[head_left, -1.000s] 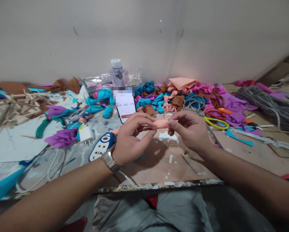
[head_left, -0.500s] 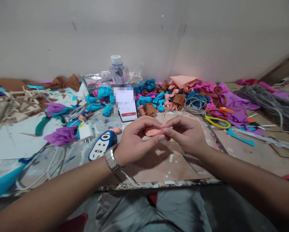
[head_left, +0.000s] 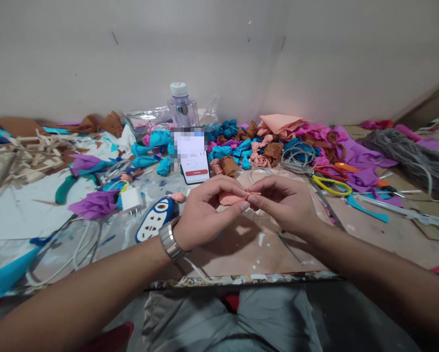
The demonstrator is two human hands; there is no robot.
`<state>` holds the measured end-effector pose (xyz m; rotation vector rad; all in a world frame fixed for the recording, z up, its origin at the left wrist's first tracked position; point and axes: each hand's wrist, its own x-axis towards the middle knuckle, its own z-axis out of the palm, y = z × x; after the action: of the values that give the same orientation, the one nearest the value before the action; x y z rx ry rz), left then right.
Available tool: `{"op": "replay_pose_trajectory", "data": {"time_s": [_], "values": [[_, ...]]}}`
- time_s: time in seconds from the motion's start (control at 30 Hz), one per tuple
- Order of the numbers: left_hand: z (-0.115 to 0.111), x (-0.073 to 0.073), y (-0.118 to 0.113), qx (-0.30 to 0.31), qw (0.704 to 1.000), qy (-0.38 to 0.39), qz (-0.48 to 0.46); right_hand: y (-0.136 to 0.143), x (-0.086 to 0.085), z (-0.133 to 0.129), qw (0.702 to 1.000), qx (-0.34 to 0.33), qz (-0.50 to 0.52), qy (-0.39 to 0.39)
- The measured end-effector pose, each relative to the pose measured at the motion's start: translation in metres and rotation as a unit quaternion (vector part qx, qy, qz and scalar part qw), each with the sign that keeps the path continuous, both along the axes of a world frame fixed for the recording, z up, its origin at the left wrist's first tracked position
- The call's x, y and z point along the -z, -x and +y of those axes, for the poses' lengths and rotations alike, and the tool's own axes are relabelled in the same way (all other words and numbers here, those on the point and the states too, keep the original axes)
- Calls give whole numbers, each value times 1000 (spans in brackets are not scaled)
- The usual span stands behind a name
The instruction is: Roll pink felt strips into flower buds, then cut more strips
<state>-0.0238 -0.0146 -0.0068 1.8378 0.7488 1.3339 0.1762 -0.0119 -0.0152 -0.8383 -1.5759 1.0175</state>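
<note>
Between my two hands is a small piece of peach crepe paper [head_left: 231,198], bunched and narrowed toward its right end. My left hand [head_left: 208,210], with a metal watch [head_left: 171,239] at the wrist, curls around its left part, fingers above and thumb below. My right hand [head_left: 287,203] pinches the narrow end between thumb and fingertips. The fingertips of both hands almost meet there. Part of the paper is hidden behind the fingers. Just beyond my hands stands a phone [head_left: 193,161] with a lit screen, leaning upright.
Rolled crepe-paper flowers [head_left: 241,151] heap along the wall behind a bottle [head_left: 182,110] and phone. Left lie a power strip [head_left: 155,220], a charger [head_left: 131,198], pliers [head_left: 65,188] and wood sticks [head_left: 28,151]. Right are yellow-handled scissors [head_left: 331,186], a glue gun [head_left: 410,212] and grey cord [head_left: 406,151].
Both hands keep their hold on the peach paper, with only slight finger movement. The whole view has shifted a little.
</note>
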Motion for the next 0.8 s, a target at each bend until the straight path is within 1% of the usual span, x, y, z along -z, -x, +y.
{"op": "replay_pose_trajectory", "data": {"time_s": [0.1, 0.17, 0.3, 0.4, 0.6, 0.7, 0.8], "values": [[0, 1, 0, -3, 1000, -4, -6, -1, -2, -1, 998, 10, -31, -51], [0, 0, 0, -8, 1000, -6, -8, -2, -3, -1, 991, 20, -64, -113], [0, -2, -1, -13, 1000, 3, -16, -5, -4, 1, 964, 32, -111, -242], [0, -2, -2, -7, 1000, 17, -23, -6, -6, 2, 946, 31, -123, -299], [0, -3, -1, 0, 998, 53, -43, -7, -8, 4, 922, 43, -151, -354], [0, -3, 0, 1, 996, 80, -44, -9, -9, 4, 914, 33, -164, -369], [1, -3, 0, 3, 993, 105, -49, -13, -11, 4, 910, 8, -185, -371]]}}
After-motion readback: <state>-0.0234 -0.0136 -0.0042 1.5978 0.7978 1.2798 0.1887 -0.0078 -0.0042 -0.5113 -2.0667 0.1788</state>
